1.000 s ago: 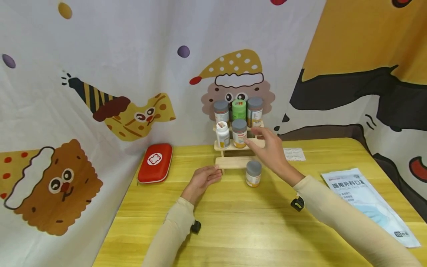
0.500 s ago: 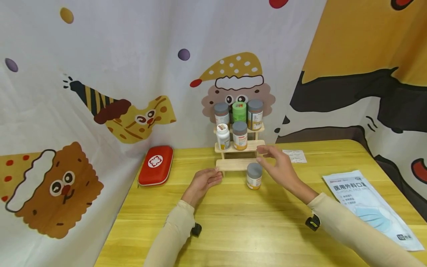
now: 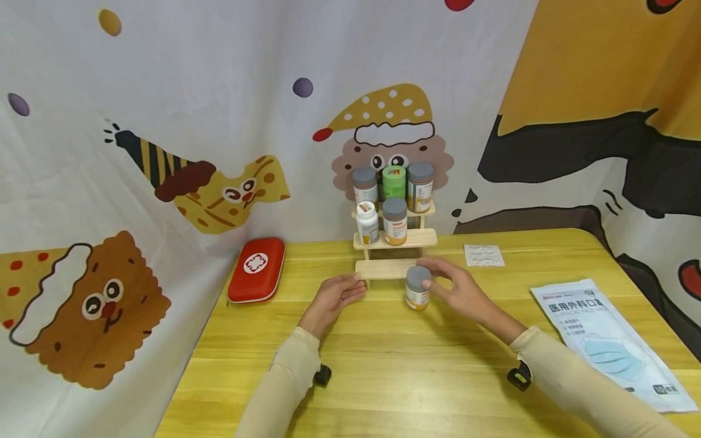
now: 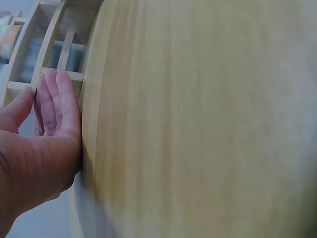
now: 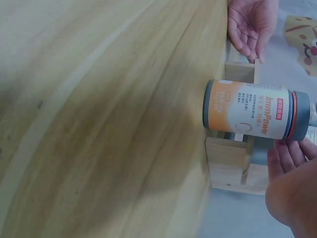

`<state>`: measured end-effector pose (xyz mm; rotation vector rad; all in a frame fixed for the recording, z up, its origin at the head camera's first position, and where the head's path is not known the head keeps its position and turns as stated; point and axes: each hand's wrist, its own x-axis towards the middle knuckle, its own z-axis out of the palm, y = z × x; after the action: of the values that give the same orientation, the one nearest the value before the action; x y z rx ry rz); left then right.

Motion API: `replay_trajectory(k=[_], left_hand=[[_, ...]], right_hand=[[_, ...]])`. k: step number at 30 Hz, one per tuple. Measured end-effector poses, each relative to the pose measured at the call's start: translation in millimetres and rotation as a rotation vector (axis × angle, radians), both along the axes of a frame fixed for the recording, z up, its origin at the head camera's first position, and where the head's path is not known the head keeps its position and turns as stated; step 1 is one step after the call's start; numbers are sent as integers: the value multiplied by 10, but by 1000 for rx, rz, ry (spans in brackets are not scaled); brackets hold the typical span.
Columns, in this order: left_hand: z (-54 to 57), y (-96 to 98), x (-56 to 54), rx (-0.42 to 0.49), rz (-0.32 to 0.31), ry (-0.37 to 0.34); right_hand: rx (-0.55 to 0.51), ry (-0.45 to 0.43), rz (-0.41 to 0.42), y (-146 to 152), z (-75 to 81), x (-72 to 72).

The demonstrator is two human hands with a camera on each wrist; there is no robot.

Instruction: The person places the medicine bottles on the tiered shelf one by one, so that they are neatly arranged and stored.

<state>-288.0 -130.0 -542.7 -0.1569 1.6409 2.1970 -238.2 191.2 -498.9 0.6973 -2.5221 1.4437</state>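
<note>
A small jar (image 3: pixel 418 297) with a grey lid and a white-and-orange label stands upright on the table, just before a wooden tiered stand (image 3: pixel 385 269). My right hand (image 3: pixel 462 291) holds this jar by the lid, thumb on the near side and fingers behind. In the right wrist view, the fingers (image 5: pixel 287 158) meet the lid of the jar (image 5: pixel 252 110). My left hand (image 3: pixel 334 301) pinches the left end of the stand's lowest step; the left wrist view shows thumb and fingers of the hand (image 4: pixel 49 129) at the stand's edge (image 4: pixel 47 49).
On the middle step are a white bottle (image 3: pixel 367 225) and a grey-lidded jar (image 3: pixel 395 222). Above them stand two grey-lidded jars and a green one (image 3: pixel 394 184). Around lie a red case (image 3: pixel 256 271), a paper slip (image 3: pixel 484 255) and a face-mask packet (image 3: pixel 608 344). A printed curtain hangs behind.
My right hand has left the grey-lidded jar on the middle step, come down, and taken hold of the jar on the table. My left hand stays at the stand.
</note>
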Motion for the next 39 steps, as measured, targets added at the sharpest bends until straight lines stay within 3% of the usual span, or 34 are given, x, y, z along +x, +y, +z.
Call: replay_trajectory(k=[11, 22, 39], left_hand=[[31, -20, 13, -15, -5, -8], [33, -10, 16, -26, -30, 16], [4, 11, 18, -2, -14, 7]], right_hand=[[-25, -57, 65, -8, -113, -38], [-47, -82, 4, -27, -123, -46], [-63, -110, -33, 26, -109, -40]])
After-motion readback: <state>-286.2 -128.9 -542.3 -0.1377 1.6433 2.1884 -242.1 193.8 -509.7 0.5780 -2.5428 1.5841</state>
